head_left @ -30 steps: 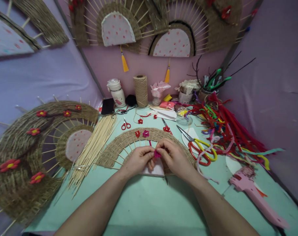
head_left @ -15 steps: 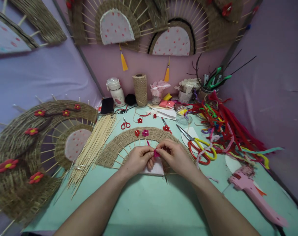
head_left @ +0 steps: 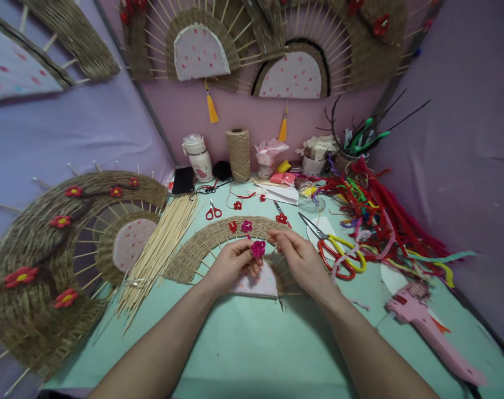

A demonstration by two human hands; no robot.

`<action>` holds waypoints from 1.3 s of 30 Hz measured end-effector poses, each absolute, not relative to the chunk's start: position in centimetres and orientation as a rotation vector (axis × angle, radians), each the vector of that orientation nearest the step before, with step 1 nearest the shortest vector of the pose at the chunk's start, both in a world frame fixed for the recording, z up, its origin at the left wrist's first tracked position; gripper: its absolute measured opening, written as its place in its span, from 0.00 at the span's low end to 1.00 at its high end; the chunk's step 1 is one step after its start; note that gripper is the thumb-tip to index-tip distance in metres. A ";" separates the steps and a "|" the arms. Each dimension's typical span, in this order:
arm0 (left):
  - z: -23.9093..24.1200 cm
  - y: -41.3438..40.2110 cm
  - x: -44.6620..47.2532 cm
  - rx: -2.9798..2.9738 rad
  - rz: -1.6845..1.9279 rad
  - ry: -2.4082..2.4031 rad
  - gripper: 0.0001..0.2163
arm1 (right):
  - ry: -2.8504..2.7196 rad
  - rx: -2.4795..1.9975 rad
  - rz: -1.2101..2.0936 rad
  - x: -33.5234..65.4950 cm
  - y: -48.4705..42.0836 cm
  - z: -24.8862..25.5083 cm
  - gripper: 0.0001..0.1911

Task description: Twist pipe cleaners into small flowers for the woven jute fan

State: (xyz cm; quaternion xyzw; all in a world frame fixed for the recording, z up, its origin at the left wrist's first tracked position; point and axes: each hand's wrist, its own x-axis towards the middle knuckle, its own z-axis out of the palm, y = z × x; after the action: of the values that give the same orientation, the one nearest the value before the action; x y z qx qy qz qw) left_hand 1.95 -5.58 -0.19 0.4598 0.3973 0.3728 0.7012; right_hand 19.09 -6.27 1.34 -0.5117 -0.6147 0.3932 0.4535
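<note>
Flower (head_left: 258,249), magenta: pinched in left hand (head_left: 233,264), held over woven fan (head_left: 189,250) on bench (head_left: 243,349). Right hand (head_left: 298,256) just beside, apart from flower; cannot tell if gripping. Handling: best pinch low, shape lightly, avoid crushing.

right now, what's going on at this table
A person's left grip holds a magenta flower over a woven fan on the table. The right grip is close by, apart from the flower; whether it holds anything is hard to tell. A red flower and a second magenta flower sit on the fan, and a pink glue gun lies to the right.
</note>
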 end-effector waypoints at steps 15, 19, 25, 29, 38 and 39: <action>0.4 -6.1 1.9 1.436 0.601 1.002 0.10 | -1.705 -1.298 1.118 19.3 -6.5 2.2 0.08; 0.6 -6.2 2.0 1.575 0.560 1.069 0.09 | -1.804 -1.283 1.017 19.5 -6.6 1.7 0.09; 0.6 -6.2 1.9 1.997 0.624 1.207 0.09 | -1.870 -1.351 0.713 19.2 -6.7 1.1 0.06; 0.5 -6.7 2.0 2.269 0.627 1.316 0.10 | -1.911 -1.348 0.579 18.9 -7.0 1.1 0.06; 0.1 -7.6 2.2 2.499 0.643 1.483 0.10 | -1.974 -1.323 0.622 18.5 -7.4 1.4 0.03; 0.2 -7.6 2.3 2.502 0.647 1.481 0.10 | -1.984 -1.315 0.613 18.4 -7.4 1.4 0.03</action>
State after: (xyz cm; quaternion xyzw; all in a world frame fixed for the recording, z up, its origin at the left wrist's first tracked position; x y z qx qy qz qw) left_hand 2.25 -7.59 0.16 0.8372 0.4957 0.2163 0.0814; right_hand 18.44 -7.42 1.37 -0.5041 -0.7604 0.2350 0.3353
